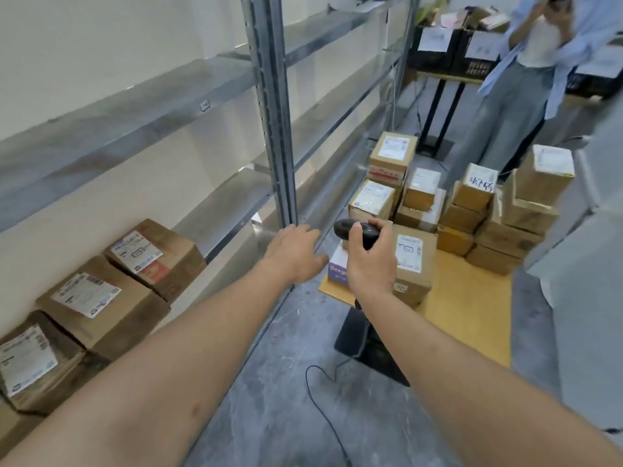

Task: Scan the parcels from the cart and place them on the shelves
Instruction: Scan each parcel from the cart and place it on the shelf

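Observation:
My right hand [369, 259] grips a black handheld scanner [350, 229], held above the near parcels on the cart [472, 308]. Under it lie a white and purple box [337, 264] and a brown labelled parcel [413, 264]. My left hand [296, 252] reaches forward, fingers relaxed and holding nothing, just left of the white and purple box. Several more cardboard parcels [472, 210] are stacked at the cart's far end. Three labelled parcels [101, 298] sit on the low shelf at the left.
Grey metal shelving [135, 123] runs along the left wall, with an upright post [273, 106] beside my left hand. A black cable [323, 409] trails over the grey floor. A person [526, 82] stands behind the cart. Black crates [438, 45] sit on a table beyond.

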A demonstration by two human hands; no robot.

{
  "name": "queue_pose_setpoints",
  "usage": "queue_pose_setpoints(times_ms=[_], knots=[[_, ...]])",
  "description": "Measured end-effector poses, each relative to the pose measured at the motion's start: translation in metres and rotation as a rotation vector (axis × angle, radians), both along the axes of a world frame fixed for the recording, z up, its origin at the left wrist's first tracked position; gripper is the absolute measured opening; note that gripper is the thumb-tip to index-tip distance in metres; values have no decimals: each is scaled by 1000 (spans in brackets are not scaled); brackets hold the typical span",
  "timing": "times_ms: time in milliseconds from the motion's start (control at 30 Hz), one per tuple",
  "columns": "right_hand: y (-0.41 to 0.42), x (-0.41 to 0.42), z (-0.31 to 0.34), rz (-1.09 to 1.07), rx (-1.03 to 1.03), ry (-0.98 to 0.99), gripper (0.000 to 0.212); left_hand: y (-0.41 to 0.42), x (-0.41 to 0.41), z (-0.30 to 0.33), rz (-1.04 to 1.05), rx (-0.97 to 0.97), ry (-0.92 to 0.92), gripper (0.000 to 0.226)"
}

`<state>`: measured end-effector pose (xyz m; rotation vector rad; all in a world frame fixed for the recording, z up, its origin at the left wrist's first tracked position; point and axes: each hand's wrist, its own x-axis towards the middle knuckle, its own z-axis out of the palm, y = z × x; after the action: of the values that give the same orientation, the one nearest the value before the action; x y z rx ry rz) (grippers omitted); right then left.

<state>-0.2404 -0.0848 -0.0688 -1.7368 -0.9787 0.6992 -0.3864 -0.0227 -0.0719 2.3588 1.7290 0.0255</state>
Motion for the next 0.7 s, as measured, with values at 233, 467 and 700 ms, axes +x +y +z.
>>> queue_pose_setpoints(times_ms=[233,467,700], knots=[[-20,98,-9,-79,-32,2,28,-16,103,-10,-86,-20,-5,57],[-35,183,-27,-74,-86,23,27,-23,189,-29,-58,-83,-38,59],[-31,237,-52,-113,-148,20,26,-15,245,-63,-7,-184,-53,66]])
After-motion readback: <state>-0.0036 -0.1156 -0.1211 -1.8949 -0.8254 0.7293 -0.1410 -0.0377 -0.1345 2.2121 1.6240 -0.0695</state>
